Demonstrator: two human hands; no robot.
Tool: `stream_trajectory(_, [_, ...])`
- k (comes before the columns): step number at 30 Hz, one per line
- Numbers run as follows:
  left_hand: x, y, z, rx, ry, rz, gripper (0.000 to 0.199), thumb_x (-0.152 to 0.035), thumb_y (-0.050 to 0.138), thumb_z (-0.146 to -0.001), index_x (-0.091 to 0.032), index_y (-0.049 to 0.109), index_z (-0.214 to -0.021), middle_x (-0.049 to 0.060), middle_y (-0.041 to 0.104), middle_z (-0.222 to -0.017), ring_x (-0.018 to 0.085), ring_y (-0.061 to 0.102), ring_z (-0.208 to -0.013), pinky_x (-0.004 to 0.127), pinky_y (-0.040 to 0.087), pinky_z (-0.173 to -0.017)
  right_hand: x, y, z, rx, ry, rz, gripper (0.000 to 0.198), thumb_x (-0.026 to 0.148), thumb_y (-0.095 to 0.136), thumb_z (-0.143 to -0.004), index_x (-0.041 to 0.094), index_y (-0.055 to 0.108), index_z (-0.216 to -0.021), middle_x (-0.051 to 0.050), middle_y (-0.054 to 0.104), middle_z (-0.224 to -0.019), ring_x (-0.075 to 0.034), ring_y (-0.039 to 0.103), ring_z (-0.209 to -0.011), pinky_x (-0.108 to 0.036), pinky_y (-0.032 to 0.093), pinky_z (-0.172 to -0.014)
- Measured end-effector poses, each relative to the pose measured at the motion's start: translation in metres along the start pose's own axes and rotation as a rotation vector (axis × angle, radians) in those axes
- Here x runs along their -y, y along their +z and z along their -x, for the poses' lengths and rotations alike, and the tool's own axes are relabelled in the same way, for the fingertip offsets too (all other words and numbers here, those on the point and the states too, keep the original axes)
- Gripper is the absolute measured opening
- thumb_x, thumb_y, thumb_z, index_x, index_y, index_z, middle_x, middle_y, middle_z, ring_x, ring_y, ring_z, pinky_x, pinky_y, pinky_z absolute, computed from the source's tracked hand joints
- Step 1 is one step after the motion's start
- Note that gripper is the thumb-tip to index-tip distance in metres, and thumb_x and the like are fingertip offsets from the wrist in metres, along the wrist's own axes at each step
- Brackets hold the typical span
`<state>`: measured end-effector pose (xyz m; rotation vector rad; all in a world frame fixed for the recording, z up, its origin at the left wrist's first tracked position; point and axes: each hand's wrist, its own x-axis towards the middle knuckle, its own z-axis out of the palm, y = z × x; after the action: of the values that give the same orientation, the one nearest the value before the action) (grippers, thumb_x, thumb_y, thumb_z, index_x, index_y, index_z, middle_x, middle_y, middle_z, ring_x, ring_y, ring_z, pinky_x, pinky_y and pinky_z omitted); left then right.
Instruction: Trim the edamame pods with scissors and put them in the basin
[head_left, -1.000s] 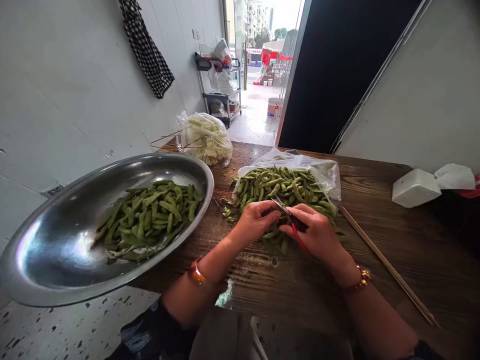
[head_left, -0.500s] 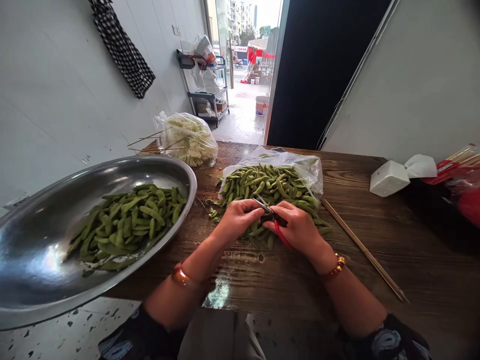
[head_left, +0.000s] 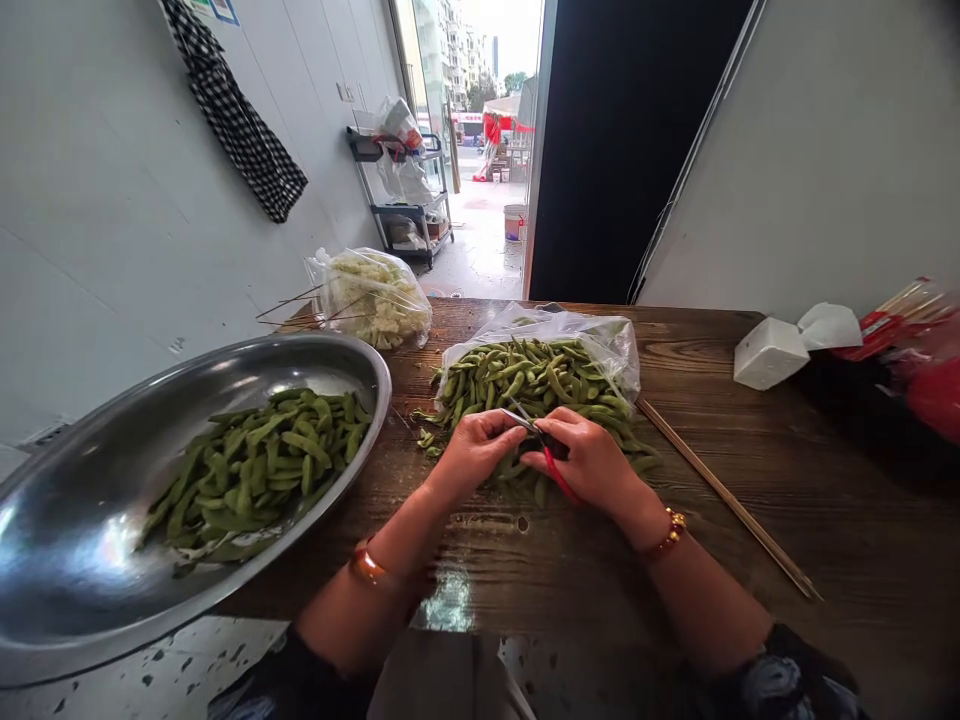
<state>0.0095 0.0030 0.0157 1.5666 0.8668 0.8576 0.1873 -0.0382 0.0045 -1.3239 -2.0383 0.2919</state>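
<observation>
My right hand [head_left: 592, 458] grips a pair of scissors [head_left: 552, 464] with red handles, its blades pointing up and left. Just left of the blades, my left hand [head_left: 480, 447] is closed in a pinch. Whatever sits between those fingertips is hidden. Both hands are over the near edge of a heap of green edamame pods [head_left: 517, 372], which spills from a clear plastic bag [head_left: 619, 345] on the wooden table [head_left: 600, 570]. To the left, a large steel basin [head_left: 97, 450] holds more edamame pods [head_left: 262, 465].
Thin wooden skewers [head_left: 724, 490] lie right of the heap. A bag of cauliflower [head_left: 375, 295] stands behind the basin. At the right are a white block-shaped packet [head_left: 772, 352] and red-wrapped sticks [head_left: 892, 320]. A cart [head_left: 405, 205] stands by the doorway.
The camera view has shifted slightly, so the table and basin sit a little lower. Both hands stay together at the scissors, whose blades are in nearly the same pose.
</observation>
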Motion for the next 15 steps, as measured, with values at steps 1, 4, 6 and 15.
stream_trajectory(1, [0.000, 0.000, 0.000, 0.003, -0.006, -0.004, 0.028, -0.038, 0.064, -0.077, -0.010, 0.067, -0.076, 0.002, 0.058, -0.066, 0.009, 0.047, -0.060, 0.021, 0.036, -0.055, -0.001, 0.000, 0.000, 0.009, 0.005, 0.007, 0.025, 0.039, 0.068, -0.080, 0.019, 0.067, -0.095, -0.004, 0.061, -0.088, -0.016, 0.059, -0.076, -0.028, 0.047, -0.071])
stream_trajectory(4, [0.001, 0.000, 0.000, 0.008, -0.031, -0.003, 0.028, -0.038, 0.064, -0.077, -0.010, 0.064, -0.074, 0.001, 0.055, -0.063, 0.008, 0.045, -0.058, 0.020, 0.034, -0.053, -0.003, 0.000, 0.000, 0.039, 0.018, 0.023, 0.025, 0.038, 0.068, -0.080, 0.020, 0.067, -0.097, -0.003, 0.060, -0.084, -0.016, 0.058, -0.074, -0.028, 0.047, -0.071])
stream_trajectory(6, [0.001, -0.001, 0.000, 0.020, -0.044, -0.003, 0.028, -0.038, 0.064, -0.077, -0.010, 0.062, -0.069, -0.001, 0.053, -0.061, 0.007, 0.043, -0.055, 0.019, 0.032, -0.051, -0.005, 0.001, 0.000, 0.047, 0.019, 0.029, 0.025, 0.038, 0.068, -0.080, 0.020, 0.067, -0.097, -0.003, 0.060, -0.083, -0.016, 0.058, -0.073, -0.028, 0.047, -0.070])
stream_trajectory(15, [0.004, -0.013, -0.006, -0.168, -0.129, 0.383, 0.031, -0.036, 0.075, -0.068, -0.013, 0.056, -0.079, -0.004, 0.056, -0.061, 0.003, 0.044, -0.043, 0.016, 0.035, -0.041, -0.008, 0.001, -0.001, -0.086, 0.045, -0.038, 0.034, 0.043, 0.065, -0.082, 0.017, 0.066, -0.104, -0.005, 0.062, -0.084, -0.016, 0.058, -0.072, -0.029, 0.047, -0.067])
